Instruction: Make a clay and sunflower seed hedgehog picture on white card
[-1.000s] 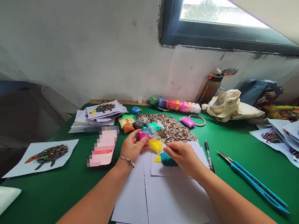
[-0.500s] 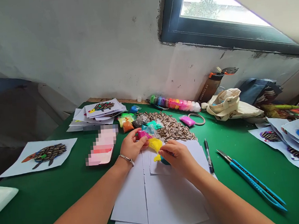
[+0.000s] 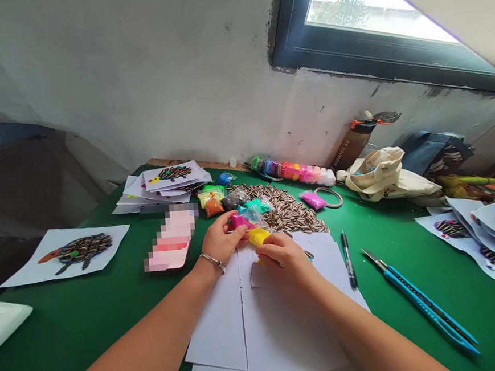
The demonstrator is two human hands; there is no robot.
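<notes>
My left hand (image 3: 222, 240) is closed on a magenta clay packet (image 3: 240, 222), above the left part of the white sheets (image 3: 284, 331). Beside it, yellow clay (image 3: 258, 236) in clear wrap lies between my two hands. The fingers of my right hand (image 3: 288, 255) are pressed together at the yellow clay's right edge. Whether they pinch a small piece is hidden. Under my right hand is a smaller white paper (image 3: 258, 276), mostly covered. Sunflower seeds (image 3: 287, 205) are heaped just behind my hands.
Pen (image 3: 348, 260) and blue tweezers-like tool (image 3: 428, 303) lie right of the sheets. A pixelated pink object (image 3: 172, 237) and seed picture (image 3: 79, 253) are left. Behind are clay packets (image 3: 212, 202), a clay tube (image 3: 293, 171), a bottle (image 3: 351, 146) and a cloth bag (image 3: 379, 175).
My right hand has moved slightly left, up against the yellow clay, and now covers the yellow and blue shapes on the small paper. The whole view has shifted slightly.
</notes>
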